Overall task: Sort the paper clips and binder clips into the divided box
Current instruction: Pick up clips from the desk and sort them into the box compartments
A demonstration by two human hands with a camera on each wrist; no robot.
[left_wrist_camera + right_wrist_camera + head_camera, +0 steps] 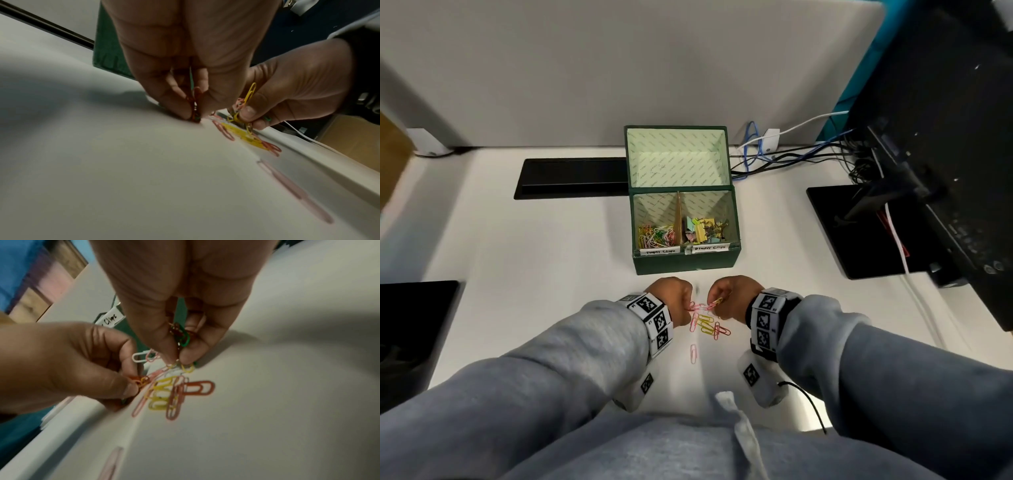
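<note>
Your left hand (674, 300) and right hand (729, 297) sit knuckle to knuckle near the front edge of the white desk (551, 246), just in front of the green divided box (685, 263). Each hand is closed in a pinch on a small bunch of paper clips: the left wrist view shows red and green ones between your left thumb and fingers (180, 104), and the right hand grips yellow, pink and green ones (180, 335). Below your fingertips a loose cluster of pink, yellow and orange paper clips (709, 327) lies on the desk, touching and overlapping, and a single pink clip (693, 353) lies apart, closer to the front edge. The box stands open with its lid (676, 154) tipped back; its left compartment, labelled for paper clips, holds a coloured heap (655, 235), and the right one holds binder clips (705, 228), a brown divider (678, 216) between them. Around you: a black slot (571, 178) left of the lid, a tangle of cables (791, 154) at the back right, a monitor (945, 137) on its black base (859, 233) along the right edge, and a dark pad (414, 325) at the left edge. Nothing lies between your hands and the box.
</note>
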